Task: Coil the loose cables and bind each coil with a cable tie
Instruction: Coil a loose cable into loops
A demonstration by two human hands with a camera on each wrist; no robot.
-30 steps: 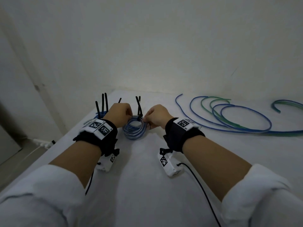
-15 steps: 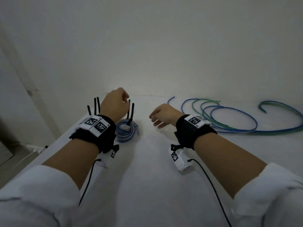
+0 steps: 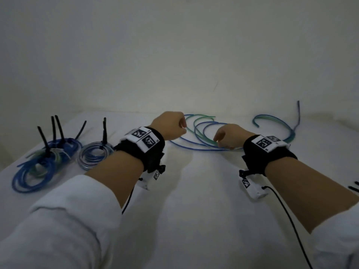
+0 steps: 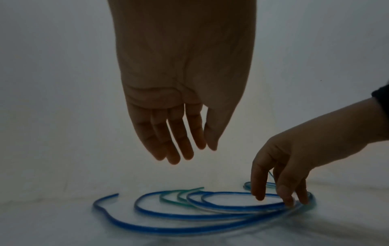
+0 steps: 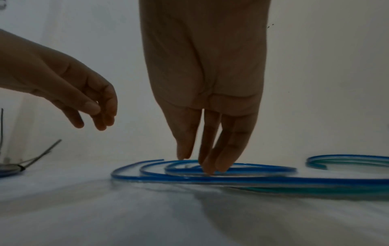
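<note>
Loose blue cable (image 3: 194,147) and green cable (image 3: 202,116) lie in wide loops on the white table (image 3: 194,200). My right hand (image 3: 218,140) reaches down with fairly straight fingers, and its fingertips (image 5: 210,169) touch the blue cable (image 5: 231,179); no grip shows. Just left of it my left hand (image 3: 181,126) hovers above the loops with relaxed fingers (image 4: 185,149) and holds nothing. At the left lies a small clear-blue coil (image 3: 95,154) bound with an upright black tie (image 3: 104,131).
Farther left sits a pile of blue and green coils (image 3: 38,166) with several black ties sticking up. More loose black ties (image 3: 355,188) show at the right edge. A wall stands close behind the table.
Both hands have let go of the tied coil and moved right to the loose cables. The coil now lies beside the other bound coils. My view has swung right.
</note>
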